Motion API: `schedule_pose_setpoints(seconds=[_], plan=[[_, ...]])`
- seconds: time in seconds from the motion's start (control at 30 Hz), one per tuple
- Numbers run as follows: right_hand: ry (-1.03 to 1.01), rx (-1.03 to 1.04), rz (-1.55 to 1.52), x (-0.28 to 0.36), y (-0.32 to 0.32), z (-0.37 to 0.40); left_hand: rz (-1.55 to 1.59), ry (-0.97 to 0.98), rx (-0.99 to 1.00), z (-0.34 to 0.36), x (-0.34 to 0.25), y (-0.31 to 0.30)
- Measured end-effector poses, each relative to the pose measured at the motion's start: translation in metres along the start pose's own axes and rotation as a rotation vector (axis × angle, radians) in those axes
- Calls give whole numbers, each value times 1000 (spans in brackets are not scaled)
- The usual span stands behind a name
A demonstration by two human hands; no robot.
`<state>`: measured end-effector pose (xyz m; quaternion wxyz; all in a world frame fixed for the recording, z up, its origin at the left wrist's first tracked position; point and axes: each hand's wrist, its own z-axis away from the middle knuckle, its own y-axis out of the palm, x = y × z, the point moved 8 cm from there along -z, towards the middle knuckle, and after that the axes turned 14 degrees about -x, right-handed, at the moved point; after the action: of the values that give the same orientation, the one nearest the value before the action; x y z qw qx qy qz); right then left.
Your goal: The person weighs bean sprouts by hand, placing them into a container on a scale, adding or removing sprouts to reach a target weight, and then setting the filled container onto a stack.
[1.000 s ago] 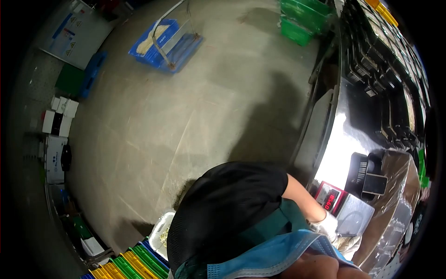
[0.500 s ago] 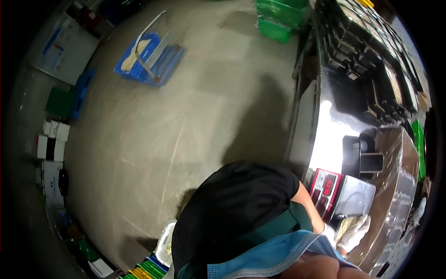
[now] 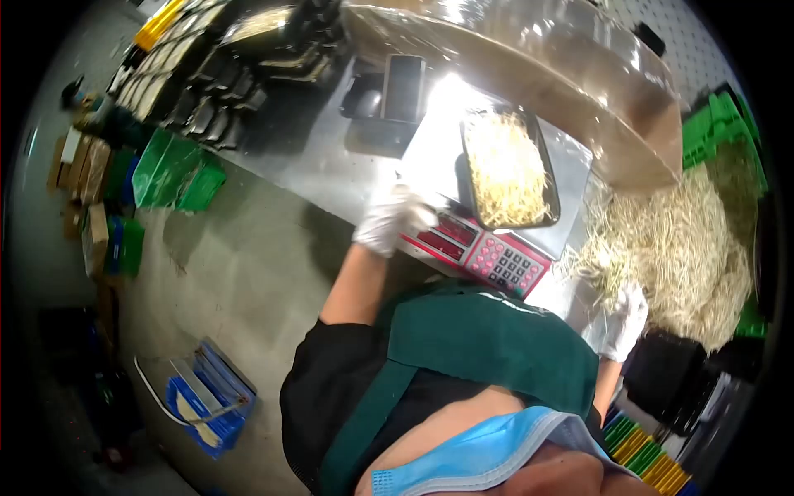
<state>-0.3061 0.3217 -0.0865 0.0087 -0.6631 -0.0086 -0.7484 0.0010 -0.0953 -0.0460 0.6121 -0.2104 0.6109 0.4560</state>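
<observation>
Weighing out a portion looks like the step in hand. A black tray (image 3: 466,192) heaped with bean sprouts (image 3: 506,165) sits on the red scale (image 3: 496,258) at the centre of the frame. The gloved left hand (image 3: 391,217) rests against the scale's left corner, just beside the tray; it is blurred, so whether its fingers are apart or closed cannot be told. The gloved right hand (image 3: 626,318), at the right of the frame, touches the near edge of the loose sprout pile (image 3: 686,240). Its fingers seem to lie together, though a pinch of sprouts between them cannot be ruled out.

The next move probably calls for reading the display, then adding or removing sprouts with the right hand, a short reach up and left across the scale's keypad.

The scale stands close to the near edge of the steel table (image 3: 314,157), so the tray has little margin toward the body. A phone (image 3: 403,85) stands above the scale and a clear plastic sheet (image 3: 538,58) crowds the upper right. Open room lies on the bare steel to the upper left, and empty black trays (image 3: 662,374) wait at lower right
</observation>
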Motion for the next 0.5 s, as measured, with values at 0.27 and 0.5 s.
schedule_pose_setpoints(seconds=[0.27, 0.5], plan=[[5, 38, 44, 40, 57, 52, -31, -328, 325, 48, 19, 54], [-240, 452, 225, 65, 161, 94, -84, -327, 246, -1, 27, 93]])
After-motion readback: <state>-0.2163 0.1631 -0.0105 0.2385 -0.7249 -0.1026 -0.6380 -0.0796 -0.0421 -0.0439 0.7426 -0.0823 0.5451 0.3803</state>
